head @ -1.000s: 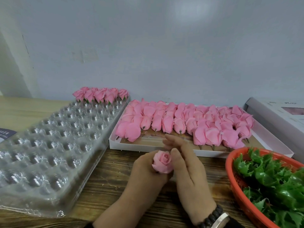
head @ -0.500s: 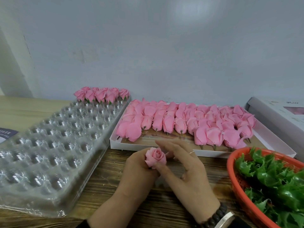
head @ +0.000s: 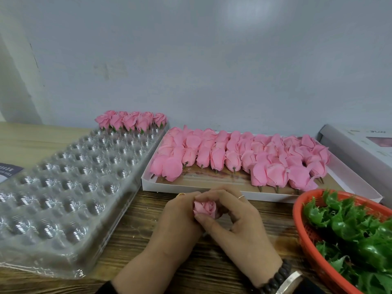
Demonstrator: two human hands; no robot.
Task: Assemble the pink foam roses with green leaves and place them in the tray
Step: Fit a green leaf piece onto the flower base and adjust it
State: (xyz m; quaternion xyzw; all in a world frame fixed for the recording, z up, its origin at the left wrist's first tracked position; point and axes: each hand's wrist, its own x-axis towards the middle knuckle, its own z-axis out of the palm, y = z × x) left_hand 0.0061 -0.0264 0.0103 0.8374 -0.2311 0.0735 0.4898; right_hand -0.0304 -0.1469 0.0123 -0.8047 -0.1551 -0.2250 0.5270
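Observation:
A pink foam rose (head: pixel 205 208) is held between both hands above the wooden table. My left hand (head: pixel 176 223) grips it from the left, and my right hand (head: pixel 237 225) pinches it with thumb and curled fingers from the right. Any leaf under the rose is hidden by the fingers. The clear plastic tray (head: pixel 63 187) with round cells lies at the left; a row of finished roses (head: pixel 131 122) stands at its far end. A white box (head: pixel 212 188) holds several loose pink roses (head: pixel 233 155). Green leaves (head: pixel 356 234) fill an orange basket (head: pixel 305 242) at the right.
A white carton (head: pixel 360 149) lies at the far right beside the wall. A dark printed card (head: pixel 8 170) peeks out at the left edge behind the tray. Bare wooden table (head: pixel 137 240) shows between tray and hands.
The right hand's fingers, spread half a second ago, have curled in around the rose. Both hands stay in front of the white box.

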